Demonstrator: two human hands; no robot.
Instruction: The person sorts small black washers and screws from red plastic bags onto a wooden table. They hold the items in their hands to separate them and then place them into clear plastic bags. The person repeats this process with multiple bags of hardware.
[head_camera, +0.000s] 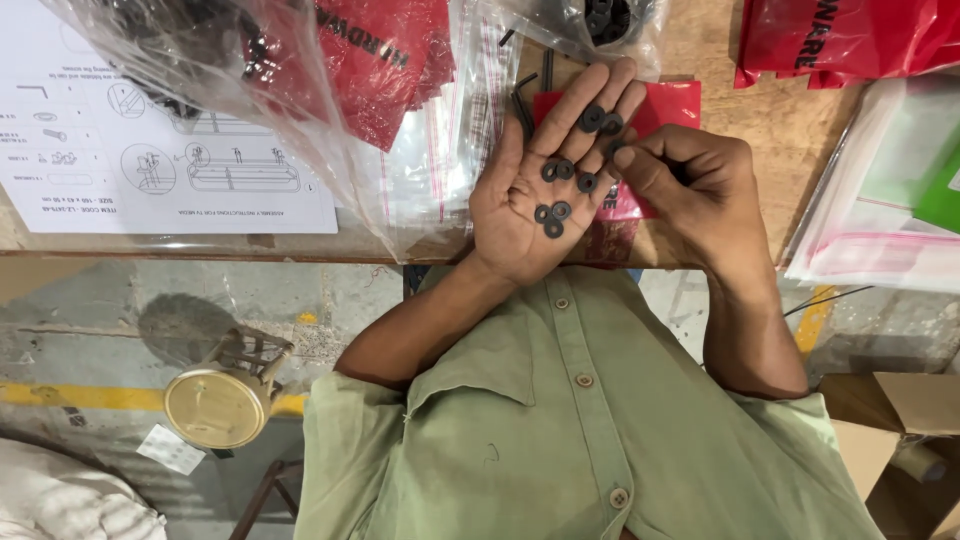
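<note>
My left hand (535, 190) lies palm up over the table edge, cupping several flat black washers (560, 170) on its palm and fingers. My right hand (700, 195) sits just to its right with the fingers curled. Its thumb tip rests on a washer (613, 150) at the edge of my left fingers. A red zip bag (672, 100) lies under both hands. Black hex keys (524, 100) lie on the table just beyond my left thumb.
A printed assembly sheet (150, 130) lies at the left under clear plastic bags (330, 150). More red bags (840, 35) and clear sleeves (880, 200) are at the right. Below the wooden table edge (200, 250) stand a round stool (218, 400) and a cardboard box (900, 420).
</note>
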